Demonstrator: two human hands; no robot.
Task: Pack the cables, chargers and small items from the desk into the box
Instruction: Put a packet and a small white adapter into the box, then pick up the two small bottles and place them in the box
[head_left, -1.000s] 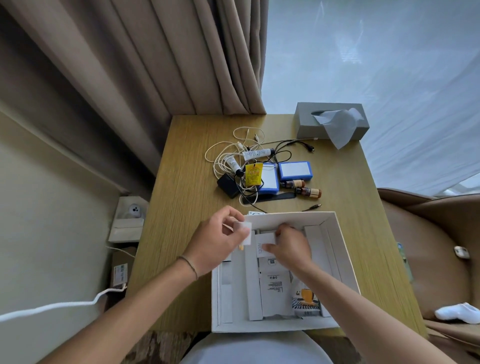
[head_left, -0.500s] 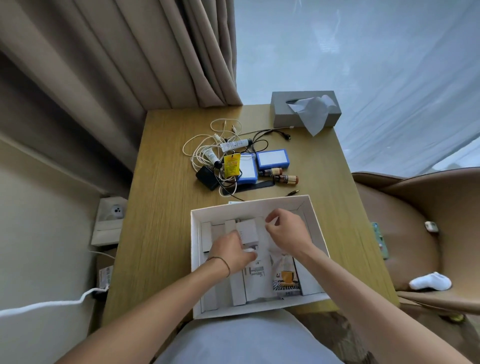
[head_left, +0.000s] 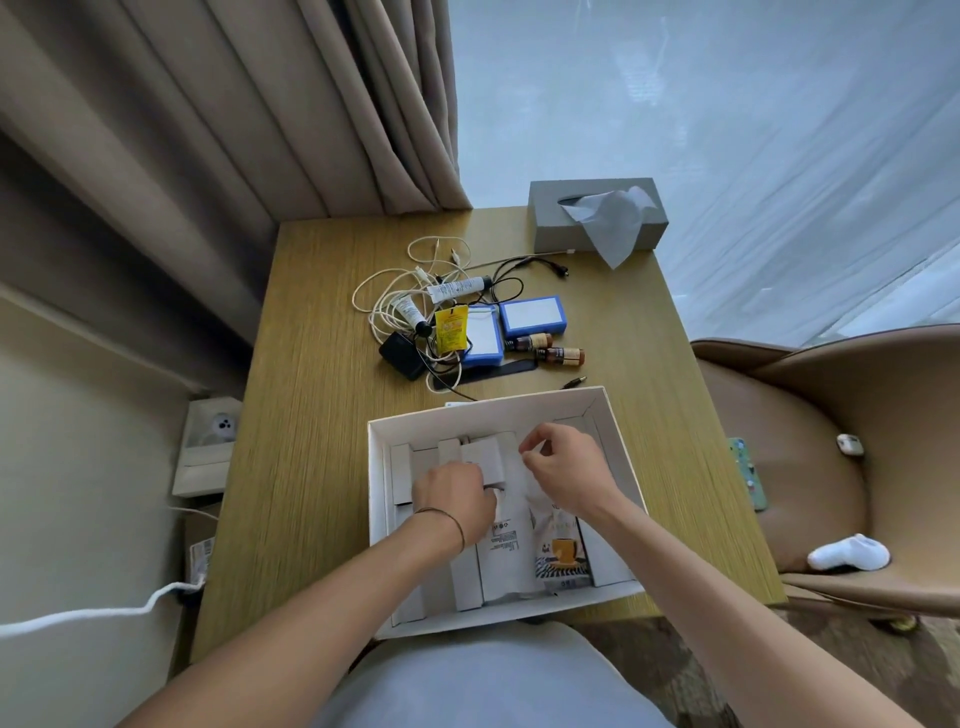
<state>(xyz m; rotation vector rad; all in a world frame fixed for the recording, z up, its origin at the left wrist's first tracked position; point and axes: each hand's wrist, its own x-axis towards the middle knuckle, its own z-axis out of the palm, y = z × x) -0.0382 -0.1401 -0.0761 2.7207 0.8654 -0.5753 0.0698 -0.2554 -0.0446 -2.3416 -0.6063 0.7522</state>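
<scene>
The open white box (head_left: 483, 410) sits at the desk's near edge and holds several small white cartons and a coffee-cup sachet (head_left: 561, 551). My left hand (head_left: 452, 493) is down inside the box, fingers curled on a small white piece beside an upright white carton (head_left: 480, 457). My right hand (head_left: 566, 470) hovers over the box's middle with fingers curled and thumb meeting forefinger, nothing visible in it. Beyond the box lie tangled white cables (head_left: 395, 301), a black charger (head_left: 401, 355), two blue cases (head_left: 532, 317), a yellow sachet (head_left: 451, 327), two brown bottles (head_left: 561, 355) and a tube (head_left: 457, 287).
A grey tissue box (head_left: 550, 223) stands at the desk's far right corner. Curtains hang behind the wooden desk (head_left: 311, 415). A tan chair (head_left: 831, 467) with a white sock (head_left: 852, 553) is at the right. A wall socket and white cord are at the left.
My left hand carried a small white carton from above the box's left rim down into the box, where the carton now stands. My right hand lifted slightly off the contents.
</scene>
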